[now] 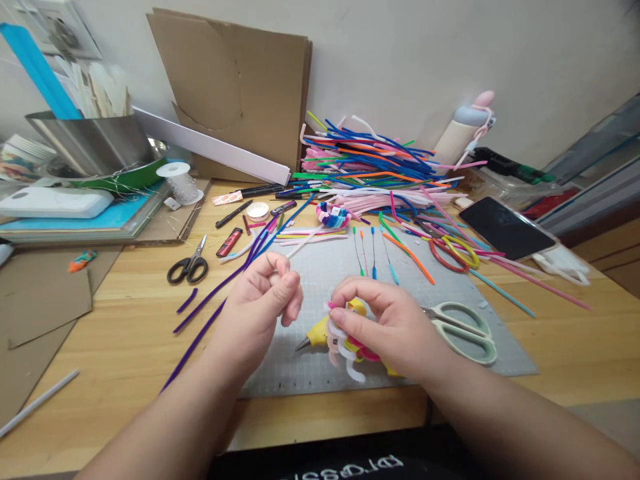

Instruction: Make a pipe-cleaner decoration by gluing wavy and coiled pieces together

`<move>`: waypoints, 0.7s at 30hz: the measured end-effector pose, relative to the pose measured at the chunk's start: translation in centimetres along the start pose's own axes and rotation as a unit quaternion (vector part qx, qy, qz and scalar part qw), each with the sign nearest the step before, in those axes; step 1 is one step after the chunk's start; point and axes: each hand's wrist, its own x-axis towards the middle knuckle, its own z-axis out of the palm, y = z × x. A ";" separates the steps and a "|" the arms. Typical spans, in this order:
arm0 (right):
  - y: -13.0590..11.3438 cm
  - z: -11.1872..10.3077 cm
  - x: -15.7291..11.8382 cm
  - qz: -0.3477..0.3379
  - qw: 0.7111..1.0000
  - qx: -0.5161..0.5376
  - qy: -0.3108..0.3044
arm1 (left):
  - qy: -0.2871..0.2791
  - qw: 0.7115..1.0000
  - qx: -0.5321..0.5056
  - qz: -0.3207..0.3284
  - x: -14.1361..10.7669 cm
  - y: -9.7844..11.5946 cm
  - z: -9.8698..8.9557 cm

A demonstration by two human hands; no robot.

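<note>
My left hand (270, 300) is raised over the left part of the grey cutting mat (280, 373), thumb and fingers pressed together; what they pinch, if anything, is too small to make out. My right hand (385, 323) pinches a small pipe cleaner piece with a bright pink tip (331, 305). Below its fingers hang curled white pipe cleaners (356, 375), partly hidden. Beneath and behind that hand lies a yellow glue gun (319, 331), its metal nozzle pointing left. Beyond my left hand rests a striped pipe cleaner lollipop shape (334, 215) on a white stick.
Green-handled scissors (465, 331) lie right of my right hand, black scissors (189, 265) at the left. A large pipe cleaner pile (370, 160) fills the back. Purple pipe cleaners (200, 343) run beside my left forearm. A phone (507, 227) lies at the right.
</note>
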 end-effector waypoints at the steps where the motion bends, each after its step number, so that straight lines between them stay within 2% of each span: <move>1: 0.1 0.0 0.0 0.020 0.999 0.038 -0.015 | 0.018 1.000 0.009 0.010 0.0 -0.1 -0.1; 3: 0.2 -0.1 0.2 0.047 0.994 0.095 -0.029 | 0.041 0.998 0.034 0.022 0.1 -0.3 -0.2; 5: 0.3 -0.2 0.3 0.056 0.992 0.110 -0.012 | 0.040 0.997 0.058 0.022 0.1 -0.5 -0.1; 8: 0.5 -0.3 0.4 0.046 0.993 0.108 0.004 | -0.001 0.997 0.082 -0.004 0.0 -0.6 0.4; 12: 0.7 -0.3 0.5 0.048 0.987 0.147 -0.051 | -0.049 0.994 0.092 -0.034 -0.1 -0.5 0.8; 16: 0.6 -0.3 0.5 0.064 0.985 0.153 -0.057 | -0.043 0.993 0.108 -0.028 -0.1 -0.4 0.4; 21: 0.4 -0.4 0.6 0.048 0.987 0.150 -0.042 | -0.029 0.993 0.102 -0.046 0.0 -0.4 0.1</move>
